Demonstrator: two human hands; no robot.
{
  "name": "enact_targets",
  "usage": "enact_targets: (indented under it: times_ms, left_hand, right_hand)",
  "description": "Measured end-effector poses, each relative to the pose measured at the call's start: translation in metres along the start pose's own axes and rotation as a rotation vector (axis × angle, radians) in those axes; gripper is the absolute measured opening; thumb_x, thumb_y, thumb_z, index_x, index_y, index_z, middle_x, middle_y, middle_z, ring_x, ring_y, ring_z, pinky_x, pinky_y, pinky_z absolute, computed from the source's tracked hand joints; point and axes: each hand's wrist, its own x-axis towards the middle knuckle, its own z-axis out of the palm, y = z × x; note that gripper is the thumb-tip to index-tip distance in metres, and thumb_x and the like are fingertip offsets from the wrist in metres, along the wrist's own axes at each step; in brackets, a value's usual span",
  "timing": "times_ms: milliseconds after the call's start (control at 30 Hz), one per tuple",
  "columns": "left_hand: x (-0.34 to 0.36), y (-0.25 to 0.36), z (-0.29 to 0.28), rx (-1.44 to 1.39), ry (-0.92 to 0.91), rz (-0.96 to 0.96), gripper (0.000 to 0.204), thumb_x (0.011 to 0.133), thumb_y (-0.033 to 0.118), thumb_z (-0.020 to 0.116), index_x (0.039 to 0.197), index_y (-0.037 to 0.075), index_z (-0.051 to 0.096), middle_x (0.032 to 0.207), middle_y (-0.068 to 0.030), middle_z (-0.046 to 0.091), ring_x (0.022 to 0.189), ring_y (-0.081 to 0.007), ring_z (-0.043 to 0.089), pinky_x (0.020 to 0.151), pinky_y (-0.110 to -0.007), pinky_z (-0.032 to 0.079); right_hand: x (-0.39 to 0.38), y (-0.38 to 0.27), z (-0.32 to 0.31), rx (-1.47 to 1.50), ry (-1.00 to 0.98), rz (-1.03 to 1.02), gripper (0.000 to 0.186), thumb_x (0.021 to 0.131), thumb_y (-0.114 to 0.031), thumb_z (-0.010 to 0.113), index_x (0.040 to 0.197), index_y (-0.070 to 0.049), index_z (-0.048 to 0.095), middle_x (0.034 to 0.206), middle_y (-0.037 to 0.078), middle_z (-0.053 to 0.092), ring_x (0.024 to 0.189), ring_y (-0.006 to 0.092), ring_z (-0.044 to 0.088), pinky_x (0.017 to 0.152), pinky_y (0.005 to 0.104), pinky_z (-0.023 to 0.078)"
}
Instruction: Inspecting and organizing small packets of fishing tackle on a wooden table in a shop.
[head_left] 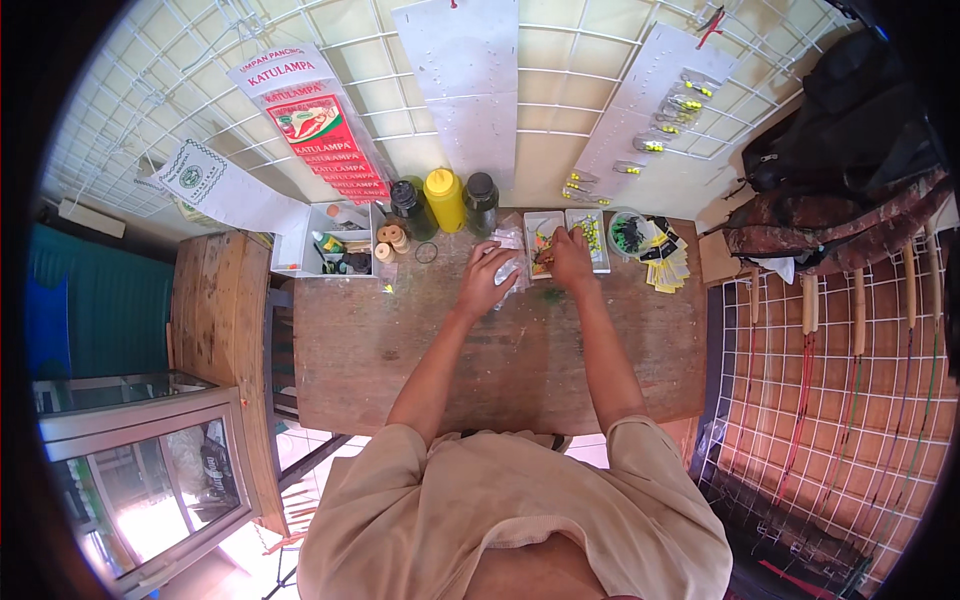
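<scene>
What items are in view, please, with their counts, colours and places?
Rectangular wooden table: 1, brown, centre
Rectangular trays: 2, white, table's back
Crinkled plastic packets: uncountable, clear, left of trays
Cylindrical squeeze bottle: 1, yellow, table's back
Capped bottles: 2, dark, flanking the yellow one
Compartmented box: 1, white, back left
Round tub: 1, clear, right of trays
Fanned cards: several, yellow-black, right of tub
Hanging packets: several, red, back left
Wire grids: several, white, back and right
Fabric bag: 1, black, upper right
Glass-paned cabinet: 1, grey, lower left
Left hand: 1, bare, at packets
Right hand: 1, bare, over trays
</scene>
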Motion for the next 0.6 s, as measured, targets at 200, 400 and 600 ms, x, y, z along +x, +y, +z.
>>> enact_targets:
  times_ms: [200, 400, 600]
  left_hand:
    - [0.001, -0.001, 0.006, -0.021, -0.009, -0.011, 0.031, 0.077, 0.015, 0.071, 0.107, 0.01, 0.065, 0.107, -0.0064, 0.065, 0.111, -0.0291, 0.05, 0.095, -0.038, 0.042]
    - [0.001, 0.002, 0.01, -0.045, 0.007, -0.04, 0.032, 0.078, 0.015, 0.071, 0.109, 0.01, 0.065, 0.108, -0.007, 0.065, 0.111, -0.0294, 0.05, 0.095, -0.038, 0.042]
    - [0.0, -0.001, 0.007, -0.035, 0.03, -0.051, 0.033, 0.078, 0.014, 0.07, 0.11, 0.011, 0.065, 0.107, -0.0064, 0.065, 0.11, -0.029, 0.049, 0.095, -0.038, 0.042]
  right_hand:
    - [0.006, -0.001, 0.007, -0.02, 0.03, -0.038, 0.008, 0.068, -0.014, 0.07, 0.066, -0.021, 0.072, 0.098, 0.005, 0.053, 0.103, 0.0293, 0.046, 0.09, 0.0409, 0.04]
    - [0.004, 0.003, 0.019, 0.034, 0.203, -0.052, 0.004, 0.07, -0.013, 0.067, 0.073, -0.013, 0.07, 0.101, 0.006, 0.054, 0.1, 0.0289, 0.047, 0.086, 0.0408, 0.04]
    - [-0.006, -0.005, 0.006, 0.092, 0.27, -0.102, 0.006, 0.07, -0.012, 0.066, 0.073, -0.016, 0.071, 0.105, 0.004, 0.051, 0.103, 0.0294, 0.043, 0.088, 0.0409, 0.037]
